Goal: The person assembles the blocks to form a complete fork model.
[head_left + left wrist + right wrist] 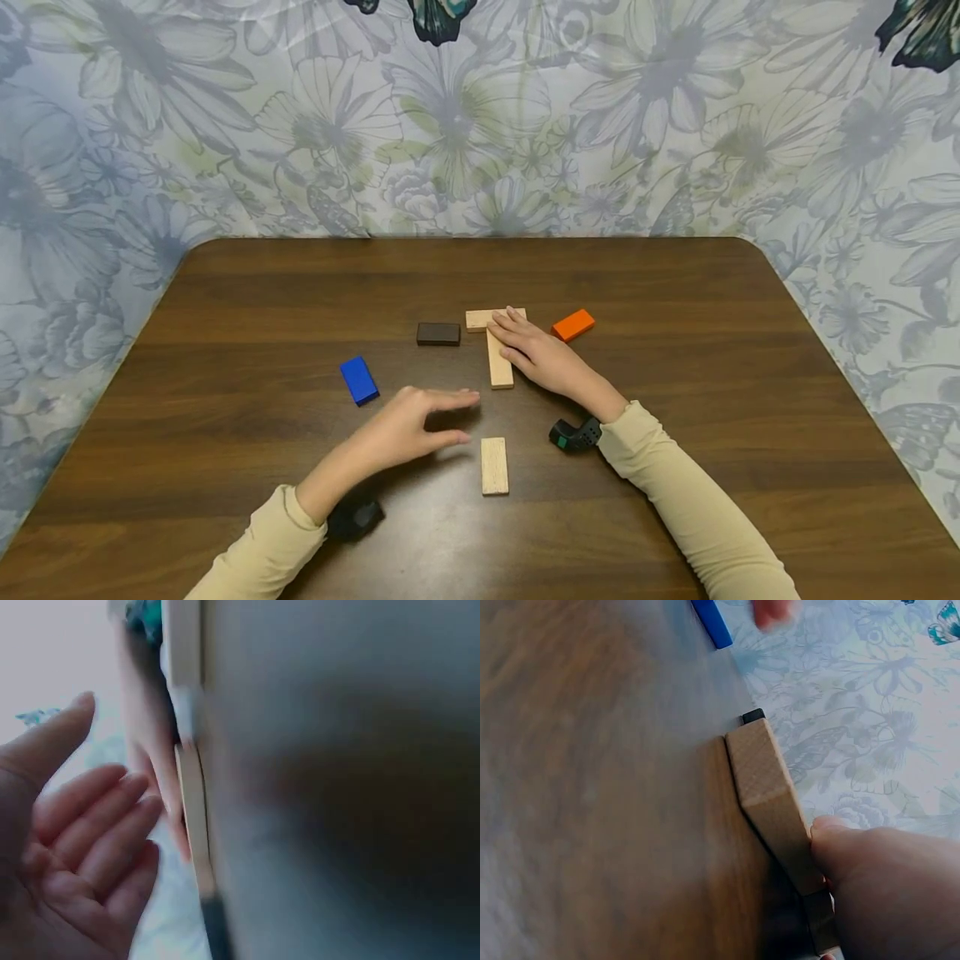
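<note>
Two pale wooden blocks form a T near the table's middle: a crosswise block [480,321] at the far end and a lengthwise block [501,367] meeting it. My right hand [551,358] lies over their junction, fingers stretched out across the wood. Its thumb [836,851] touches the side of the lengthwise block. My left hand [408,429] hovers to the left with thumb and fingers parted and nothing between them. A third pale block [494,467] lies on its own, nearer the front, just right of the left hand.
Left of the T sit a black block [438,334] and a blue block [359,381]. An orange block [573,325] lies right of the right hand's fingers. The brown wooden table [262,292] ends at a flowered wall behind. Each wrist carries a black camera.
</note>
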`<state>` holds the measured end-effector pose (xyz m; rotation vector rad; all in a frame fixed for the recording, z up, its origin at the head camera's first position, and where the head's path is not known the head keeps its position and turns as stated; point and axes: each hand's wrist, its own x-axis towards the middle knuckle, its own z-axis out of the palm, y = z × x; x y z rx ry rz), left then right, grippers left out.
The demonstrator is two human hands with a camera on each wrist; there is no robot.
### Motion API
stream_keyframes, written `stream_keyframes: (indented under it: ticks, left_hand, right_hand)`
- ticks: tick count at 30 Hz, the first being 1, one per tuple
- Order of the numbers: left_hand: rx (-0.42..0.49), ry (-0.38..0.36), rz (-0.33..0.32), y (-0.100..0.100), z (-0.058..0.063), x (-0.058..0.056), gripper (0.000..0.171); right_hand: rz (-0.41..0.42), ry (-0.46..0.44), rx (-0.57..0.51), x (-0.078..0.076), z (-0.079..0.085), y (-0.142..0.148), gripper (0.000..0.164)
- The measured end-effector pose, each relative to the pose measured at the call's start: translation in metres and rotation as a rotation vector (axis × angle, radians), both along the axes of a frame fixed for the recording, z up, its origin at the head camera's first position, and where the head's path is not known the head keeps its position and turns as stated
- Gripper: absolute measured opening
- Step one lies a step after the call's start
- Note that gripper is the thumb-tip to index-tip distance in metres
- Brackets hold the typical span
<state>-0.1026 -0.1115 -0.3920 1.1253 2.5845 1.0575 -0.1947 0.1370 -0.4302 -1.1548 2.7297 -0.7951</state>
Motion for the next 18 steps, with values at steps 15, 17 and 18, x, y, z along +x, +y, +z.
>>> stream_keyframes:
  ticks: [15,17,18]
  left_hand:
    - [-0.055,-0.013,0.094,0.016,-0.022,0.056,0.063]
    - [-0.037,0.005,0.121,0.018,-0.025,0.059,0.062]
    - [-0.031,0.016,0.134,0.019,-0.026,0.06,0.062]
  right_hand:
    - [-0.003,0.022,-0.001,0.001,-0.003,-0.001,0.046]
    - [-0.005,0.026,0.0,0.001,-0.003,-0.001,0.046]
    - [-0.004,0.028,0.0,0.001,-0.003,-0.001,0.046]
